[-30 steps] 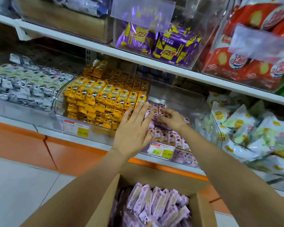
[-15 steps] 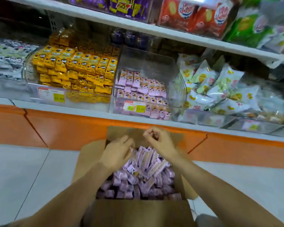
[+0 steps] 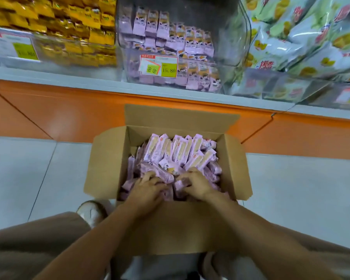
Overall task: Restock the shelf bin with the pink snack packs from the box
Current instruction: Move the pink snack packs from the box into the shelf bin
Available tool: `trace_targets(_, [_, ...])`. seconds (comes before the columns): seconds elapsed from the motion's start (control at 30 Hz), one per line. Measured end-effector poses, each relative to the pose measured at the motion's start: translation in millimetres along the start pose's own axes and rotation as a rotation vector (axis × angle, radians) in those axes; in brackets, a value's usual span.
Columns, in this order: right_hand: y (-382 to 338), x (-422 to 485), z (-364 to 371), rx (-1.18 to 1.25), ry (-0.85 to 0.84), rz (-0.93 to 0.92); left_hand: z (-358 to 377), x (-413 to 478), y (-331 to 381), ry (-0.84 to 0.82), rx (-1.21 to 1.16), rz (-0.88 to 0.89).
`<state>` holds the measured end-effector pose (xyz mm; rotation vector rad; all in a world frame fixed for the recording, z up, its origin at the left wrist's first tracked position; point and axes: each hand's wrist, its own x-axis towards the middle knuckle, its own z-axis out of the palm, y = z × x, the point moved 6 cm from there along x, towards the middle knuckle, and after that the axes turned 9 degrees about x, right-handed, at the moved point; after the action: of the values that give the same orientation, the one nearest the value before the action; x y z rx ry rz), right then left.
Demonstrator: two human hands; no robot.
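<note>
Resting on the pale grey tiled floor (image 3: pixel 28 178): an open brown cardboard box (image 3: pixel 170 225), flaps spread, standing just before the orange base panel (image 3: pixel 69 110), a light-coloured shoe (image 3: pixel 91 212) standing near its left corner. Sitting side by side on the white shelf (image 3: pixel 49 75) above: clear plastic bins (image 3: pixel 230 37) holding yellow packs (image 3: pixel 79 21), pink snack packs (image 3: pixel 190 41), white-and-green bags (image 3: pixel 303 43).
</note>
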<state>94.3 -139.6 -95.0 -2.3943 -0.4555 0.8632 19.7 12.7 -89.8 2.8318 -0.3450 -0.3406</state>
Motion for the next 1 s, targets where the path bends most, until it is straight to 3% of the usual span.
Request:
trace_targets(0.1, [-6, 2, -35, 0.188, 0.173, -0.046, -7, 7, -7, 0.016, -0.12, -0.074])
trace_targets(0.2, [-7, -7, -64, 0.61, 0.309, 0.009, -28, 15, -5, 0.154, -0.35, -0.193])
trace_targets(0.3, [-9, -12, -67, 0.828, 0.302, -0.013, -28, 19, -1, 0.046, -0.916, -0.499])
trace_targets(0.37, [-12, -17, -62, 0.837, 0.267, -0.021, -19, 19, 10, -0.076, -1.275, -0.664])
trace_targets(0.43, [-9, -20, -53, 0.745, 0.22, -0.052, -15, 20, 18, -0.105, -1.437, -0.736])
trace_targets(0.57, [-11, -28, -42, 0.621, 0.098, -0.117, -17, 20, 21, 0.037, -1.69, -0.801])
trace_targets(0.93, [-38, -28, -20, 0.626, -0.094, -0.137, -26, 17, 5, 0.103, -1.47, -0.68])
trace_targets(1.0, [-35, -19, -20, 0.648, -0.044, -0.123, -25, 17, -3, 0.127, -1.368, -0.668])
